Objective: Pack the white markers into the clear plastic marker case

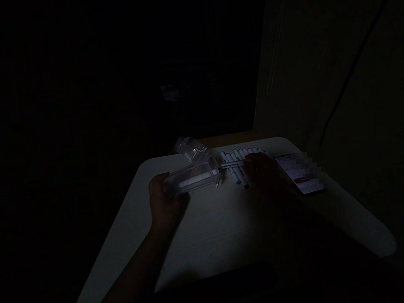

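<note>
My left hand (162,203) is wrapped round the closed end of a clear plastic case (172,183), which lies on its side with its mouth to the right. Its hinged lid (191,149) stands tipped back at the far side. Inside the case rests a white marker (198,177). My right hand (261,169) pinches another marker (233,165), white with dark print, pointing left at the case's mouth. Beneath and beyond that hand, several white markers (242,178) with coloured caps lie in a row. Dim light hides the right fingers in part.
All this is on a white table (194,241) with rounded corners. A phone (301,178) with a lit screen lies to the right of my right hand. On the right a wall (323,58) rises, with a dark cable (359,48) running down it. The surroundings are very dark.
</note>
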Motion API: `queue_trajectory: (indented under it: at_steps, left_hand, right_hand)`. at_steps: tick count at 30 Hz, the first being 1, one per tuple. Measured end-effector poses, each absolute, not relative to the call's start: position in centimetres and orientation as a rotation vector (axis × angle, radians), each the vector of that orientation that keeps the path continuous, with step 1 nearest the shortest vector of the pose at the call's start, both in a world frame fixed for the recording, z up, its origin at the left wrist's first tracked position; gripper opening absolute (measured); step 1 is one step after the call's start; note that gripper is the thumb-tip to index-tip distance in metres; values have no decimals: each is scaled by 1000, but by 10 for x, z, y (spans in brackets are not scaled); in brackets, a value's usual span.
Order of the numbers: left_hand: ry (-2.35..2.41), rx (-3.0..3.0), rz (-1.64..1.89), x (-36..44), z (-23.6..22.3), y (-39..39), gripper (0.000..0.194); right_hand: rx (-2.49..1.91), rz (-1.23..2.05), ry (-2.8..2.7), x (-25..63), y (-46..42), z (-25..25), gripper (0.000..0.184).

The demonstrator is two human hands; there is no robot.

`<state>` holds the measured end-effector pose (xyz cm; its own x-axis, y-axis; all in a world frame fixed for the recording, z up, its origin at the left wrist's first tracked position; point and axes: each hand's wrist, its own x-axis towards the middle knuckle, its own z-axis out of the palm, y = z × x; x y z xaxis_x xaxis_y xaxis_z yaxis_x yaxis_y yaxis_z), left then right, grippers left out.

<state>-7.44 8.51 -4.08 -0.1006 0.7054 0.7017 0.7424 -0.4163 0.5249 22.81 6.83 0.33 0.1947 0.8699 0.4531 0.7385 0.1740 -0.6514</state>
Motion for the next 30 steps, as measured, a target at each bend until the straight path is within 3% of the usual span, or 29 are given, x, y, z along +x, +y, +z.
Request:
queue_trajectory:
  at_steps: [16,30]
  left_hand:
    - [-1691,-2086,-1628,-77,-45,86,65]
    - [-1681,-2081,-1611,-76,-41,86,63]
  right_hand:
    - [-1016,111,-859,245,79,6,42]
    - [-1085,444,-1085,220,70,-9,37]
